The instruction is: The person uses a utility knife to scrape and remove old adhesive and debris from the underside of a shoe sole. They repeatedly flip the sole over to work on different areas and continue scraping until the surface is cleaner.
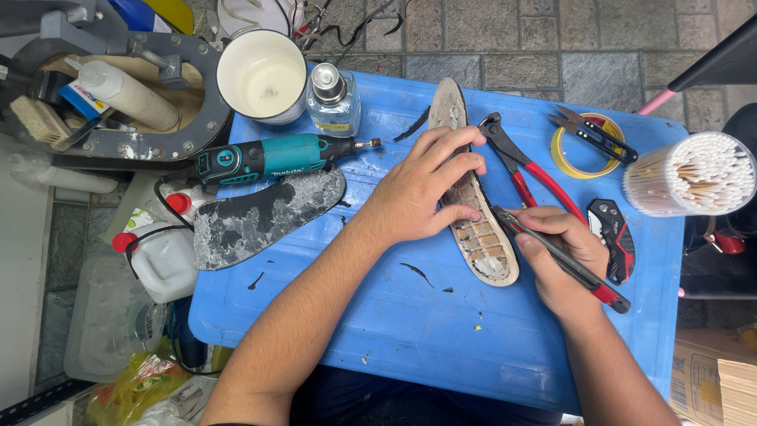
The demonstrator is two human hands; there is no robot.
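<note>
A worn beige shoe sole (482, 241) with a grid-patterned inside lies lengthwise on the blue plastic table (394, 331). My left hand (422, 189) presses flat on its middle, fingers spread over it. My right hand (561, 264) grips a slim dark tool with a red end (568, 260), its tip touching the sole's right edge near the heel. Red-handled pincers (520, 170) lie just right of the sole, between both hands.
A teal rotary tool (268, 158) and a black scuffed sole piece (264, 213) lie at left. A white cup (262, 75), glass bottle (333, 99), yellow tape roll with snips (587, 142), folding knife (615, 237) and tub of cotton swabs (698, 173) ring the table.
</note>
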